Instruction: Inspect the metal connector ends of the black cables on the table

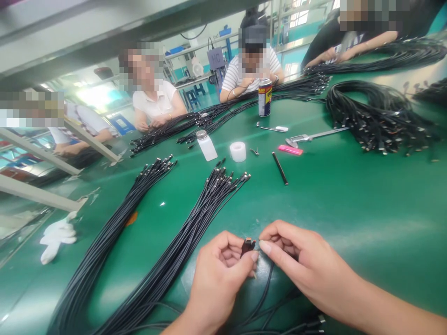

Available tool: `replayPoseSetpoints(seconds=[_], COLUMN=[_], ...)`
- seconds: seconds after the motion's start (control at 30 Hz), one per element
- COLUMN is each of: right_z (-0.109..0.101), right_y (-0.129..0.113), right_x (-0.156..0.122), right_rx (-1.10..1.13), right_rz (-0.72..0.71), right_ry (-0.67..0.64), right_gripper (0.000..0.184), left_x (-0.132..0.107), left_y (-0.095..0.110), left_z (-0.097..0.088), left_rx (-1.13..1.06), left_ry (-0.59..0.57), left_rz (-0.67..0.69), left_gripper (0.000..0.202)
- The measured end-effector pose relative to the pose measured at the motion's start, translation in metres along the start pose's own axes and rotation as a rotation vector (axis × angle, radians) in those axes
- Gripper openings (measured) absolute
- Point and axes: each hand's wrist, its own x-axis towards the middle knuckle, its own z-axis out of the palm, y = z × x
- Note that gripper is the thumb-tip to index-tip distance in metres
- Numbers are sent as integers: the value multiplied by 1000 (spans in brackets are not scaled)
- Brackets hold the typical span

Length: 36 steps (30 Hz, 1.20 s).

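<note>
Near the bottom middle, my left hand (223, 274) is closed on a black cable connector (247, 246), its end facing up between thumb and fingers. My right hand (296, 251) is beside it on the right, thumb and forefinger pinched together almost at the connector; whatever is in the pinch is too small to make out. A black cable (267, 288) runs down below my hands to more loose cables and plugs at the bottom edge. Left of my hands lies a bundle of black cables (181, 242), plug ends pointing away, with a second bundle (104, 237) further left.
On the green table (349, 200) are a white bottle (207, 148), tape roll (238, 151), black pen-like stick (280, 168), caliper (307, 137), pink item (290, 150) and spray can (265, 97). A white glove (57, 237) lies left. Co-workers sit opposite among cable bundles (373, 111).
</note>
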Motion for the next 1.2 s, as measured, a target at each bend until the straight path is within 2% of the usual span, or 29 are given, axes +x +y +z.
replayPoseSetpoints(seconds=[0.13, 0.3, 0.67, 0.93, 1.03, 1.2], right_z=[-2, 1, 5, 0, -4, -3], right_y=[2, 5, 6, 9, 8, 4], right_x=[2, 2, -1, 2, 3, 1], right_rx=[28, 41, -26, -34, -23, -31], right_rz=[14, 6, 35, 24, 1, -52], right_ry=[29, -29, -74, 1, 21, -51], right_gripper=[14, 12, 14, 18, 14, 9], left_x=[2, 3, 1, 0, 2, 2], left_y=[-2, -6, -1, -3, -4, -3], left_z=[-1, -3, 1, -2, -2, 0], left_rx=[-24, -44, -31, -13, -19, -39], left_ry=[-13, -62, -61, -72, -67, -73], left_rz=[0, -43, -44, -34, -38, -50], left_gripper=[24, 25, 25, 24, 24, 26])
